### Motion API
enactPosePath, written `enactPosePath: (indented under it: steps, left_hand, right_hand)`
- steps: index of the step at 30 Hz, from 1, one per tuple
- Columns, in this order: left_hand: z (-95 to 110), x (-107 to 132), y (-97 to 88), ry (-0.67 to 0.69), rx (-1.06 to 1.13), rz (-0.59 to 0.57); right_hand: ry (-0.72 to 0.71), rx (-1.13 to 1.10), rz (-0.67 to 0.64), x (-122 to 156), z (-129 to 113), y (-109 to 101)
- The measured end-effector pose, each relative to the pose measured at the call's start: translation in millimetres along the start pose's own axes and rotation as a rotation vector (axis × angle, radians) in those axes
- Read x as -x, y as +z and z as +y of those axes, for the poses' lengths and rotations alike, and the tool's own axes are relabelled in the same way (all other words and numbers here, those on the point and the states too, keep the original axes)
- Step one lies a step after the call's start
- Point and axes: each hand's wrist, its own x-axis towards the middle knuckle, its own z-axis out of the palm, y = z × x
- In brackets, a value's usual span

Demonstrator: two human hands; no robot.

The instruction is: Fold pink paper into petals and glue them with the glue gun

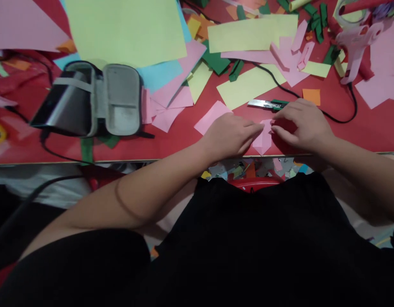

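A small folded piece of pink paper [263,140] lies at the table's front edge between my two hands. My left hand [232,133] has its fingers together and pressed down on the paper's left side. From the right, my right hand [302,124] is closed at the paper's edge, thumb and forefinger pinching there; the exact contact is partly hidden. Just beyond them lies a utility knife [264,104] with its metal end pointing left, its green part partly behind my right hand. Another pink sheet [212,119] reaches under my left hand.
An open grey case [121,100] with a dark device and cable stands at left on the red table [171,147]. A pink glue gun [357,51] with a black cord is at right. Yellow sheets [251,34], an orange square [311,97] and green scraps [217,59] lie beyond.
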Motion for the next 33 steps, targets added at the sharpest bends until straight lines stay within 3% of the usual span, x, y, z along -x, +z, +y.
enactPosePath:
  steps: [4, 9, 16, 24, 33]
  left_hand:
    - [3, -2, 2.2, -0.069, 0.061, 0.025]
    - [11, 7, -1.7, -0.211, 0.155, -0.003]
    - [-1, 15, 4.7, -0.083, 0.216, 0.005]
    - [-18, 16, 8.3, 0.112, 0.036, 0.05]
    - [-17, 21, 6.2, 0.193, -0.043, 0.055]
  right_hand:
    - [0.1, -0.013, -0.005, -7, -9, 2]
    - [0.158, -0.228, -0.011, -8, -19, 13]
    - [0.191, -0.358, 0.085, -9, -22, 22]
    - [0.074, -0.226, 0.087, -8, -9, 26]
    - [-0.007, -0.134, 0.116, 0, -10, 27]
